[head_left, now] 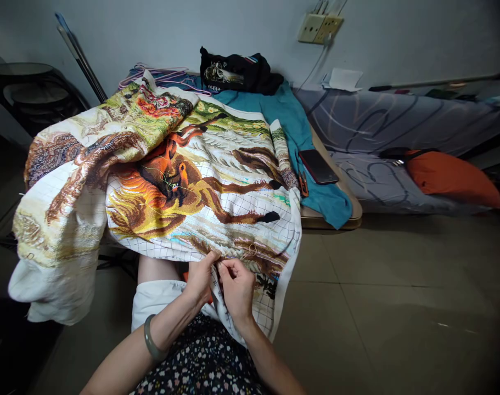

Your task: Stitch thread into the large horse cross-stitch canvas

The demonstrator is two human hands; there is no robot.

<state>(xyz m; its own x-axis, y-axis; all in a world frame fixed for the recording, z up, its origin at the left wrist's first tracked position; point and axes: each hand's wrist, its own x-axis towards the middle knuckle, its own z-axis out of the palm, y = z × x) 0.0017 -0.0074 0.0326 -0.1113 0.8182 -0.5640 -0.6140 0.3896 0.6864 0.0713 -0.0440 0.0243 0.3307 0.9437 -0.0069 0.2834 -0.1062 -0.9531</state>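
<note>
A large cross-stitch cloth [233,192], worked with horses in brown, orange and yellow on a gridded white ground, drapes over the table and my lap. My left hand [200,278] grips its near edge, thumb on top and the other fingers underneath. Close beside it, my right hand [238,285] is closed in a pinch at the cloth; whatever sits between its fingertips is too small to make out. A loop of pale thread [252,251] lies on the cloth just beyond my right hand. Further off, loose yellow-green thread [167,178] rests over a dark stitched patch.
On a teal cloth [332,206] to the right lie a phone [319,167] and small orange-handled scissors [303,185]. A black bag [241,72] and pink hangers [163,75] sit at the back. A patterned sofa [357,123] with an orange cushion [451,178] stands right; a dark stool [31,93] left.
</note>
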